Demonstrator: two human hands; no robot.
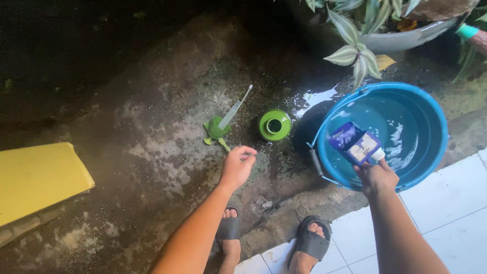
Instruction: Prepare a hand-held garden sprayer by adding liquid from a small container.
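Head view, looking down at wet concrete, with the blue bucket (pixel 406 101) as the landmark. The bucket holds a shallow pool of clear water with a few white flecks of foam, so filling looks at least begun. The right hand (pixel 376 177) is clamped on a small blue and white sachet (pixel 354 143), tipped over the bucket's near rim with its top end over the water; whether anything is pouring out cannot be told (the opening is too small to see). Left of the bucket, just beside it on the ground, stands a green round cap (pixel 274 124), upright and detached. Further left of the bucket lies a green sprayer head with its grey tube (pixel 223 122), on its side, so the sprayer looks taken apart and not yet reassembled. The left hand (pixel 236 165) hovers just below that sprayer head, fingers loosely curled together, holding nothing and not touching it.
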